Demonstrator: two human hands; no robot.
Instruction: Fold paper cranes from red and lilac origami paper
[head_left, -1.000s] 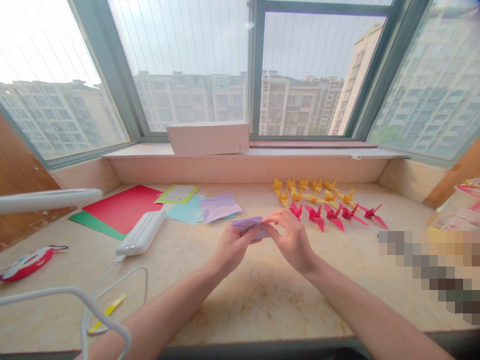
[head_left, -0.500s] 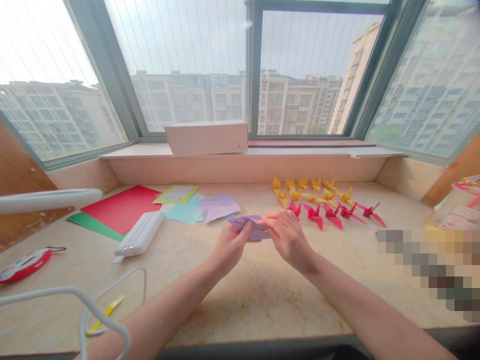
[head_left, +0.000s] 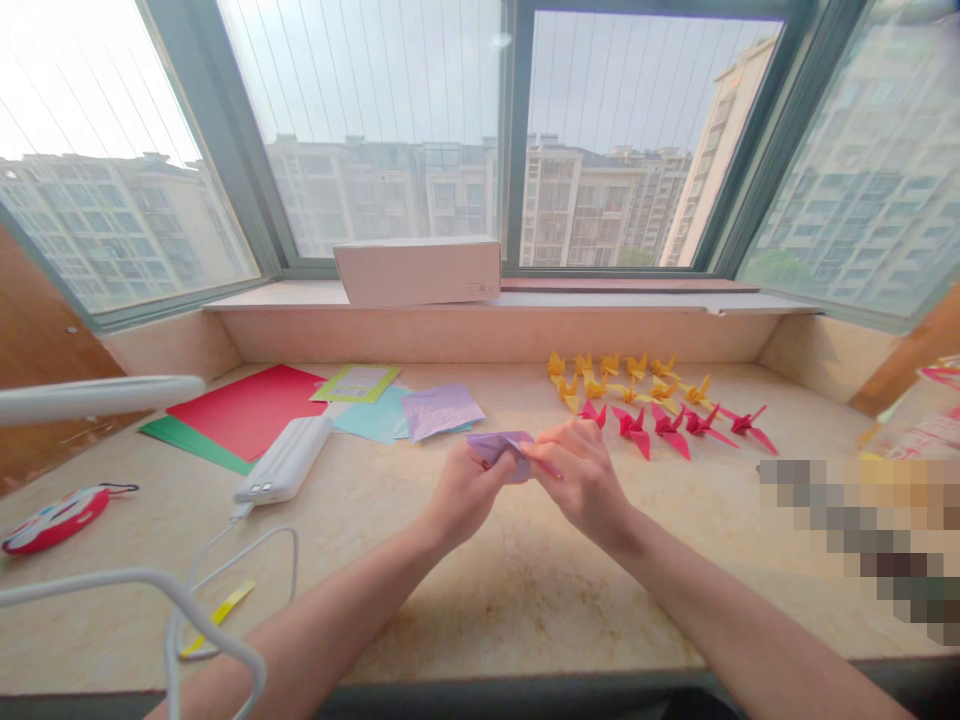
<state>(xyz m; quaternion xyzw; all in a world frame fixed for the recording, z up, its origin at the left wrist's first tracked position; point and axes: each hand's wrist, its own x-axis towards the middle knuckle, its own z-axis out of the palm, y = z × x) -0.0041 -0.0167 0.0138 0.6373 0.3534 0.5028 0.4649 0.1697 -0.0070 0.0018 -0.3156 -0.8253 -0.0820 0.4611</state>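
Observation:
A small piece of purple origami paper point(head_left: 501, 442), partly folded, is held up above the counter between both hands. My left hand point(head_left: 469, 492) grips its left side, thumb on top. My right hand point(head_left: 581, 475) pinches its right edge with thumb and fingertips; that edge is partly hidden by the fingers. Just beyond the right hand sit several pink paper cranes point(head_left: 670, 428) in a row, with several yellow paper cranes point(head_left: 630, 370) in rows behind them. Past the left hand, a flat purple sheet point(head_left: 442, 412) lies over light blue sheets point(head_left: 375, 415).
Left of the hands lie a white power bank point(head_left: 283, 462) with its cable, red paper point(head_left: 247, 408) on green paper point(head_left: 196, 445), a yellow-green packet point(head_left: 356, 383) and a red-and-white cutter-like object point(head_left: 64, 520). A white box point(head_left: 418, 275) rests on the sill. The right side is pixelated.
The purple paper in my hands has tilted and its left part now stands up more, showing an open fold. My hands stay close together; the view has shifted slightly.

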